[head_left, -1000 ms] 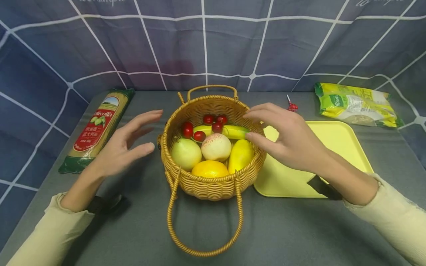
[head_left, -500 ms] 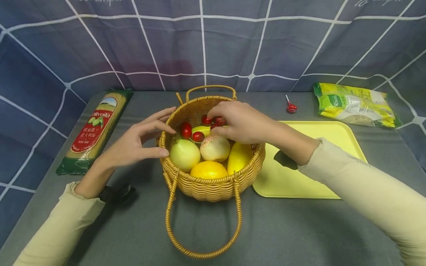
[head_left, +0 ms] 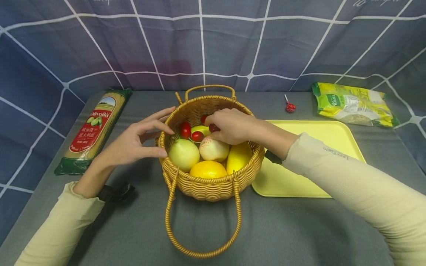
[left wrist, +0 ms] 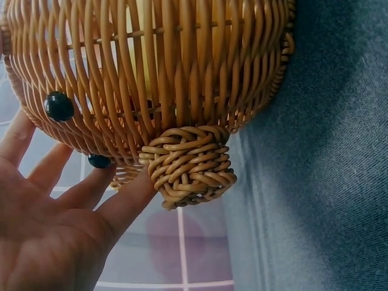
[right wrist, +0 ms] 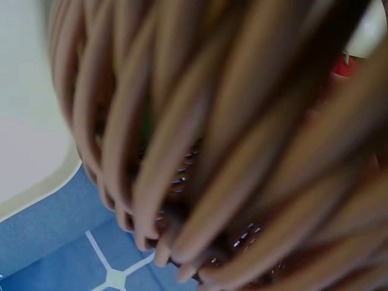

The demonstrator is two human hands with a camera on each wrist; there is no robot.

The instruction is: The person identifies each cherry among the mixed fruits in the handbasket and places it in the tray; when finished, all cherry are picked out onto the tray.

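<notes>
A round wicker basket (head_left: 213,190) holds a green pear (head_left: 184,154), a peach (head_left: 214,148), a lemon (head_left: 208,170), a mango (head_left: 239,159) and several red cherries (head_left: 185,130). The right hand (head_left: 233,125) reaches in over the right side, its thumb and fingers pinching a dark red cherry (head_left: 214,128); its fingertips are partly hidden. At the basket's left rim, the left hand (head_left: 136,142) rests with fingers spread and nearly straight. In the left wrist view that hand's fingers touch the wicker beside a woven knob (left wrist: 189,167). Close wicker strands block most of the right wrist view.
A yellow tray (head_left: 299,181) lies right of the basket, partly under the right forearm. Behind it are a lollipop (head_left: 290,107) and a yellow-green Knorr packet (head_left: 354,105). A pasta packet (head_left: 91,129) lies at left. The basket's front handle (head_left: 203,255) is folded down onto the table.
The right hand has moved left from the basket's right rim down into it, and its thumb and fingers have closed on a cherry. The left hand has come right to touch the rim.
</notes>
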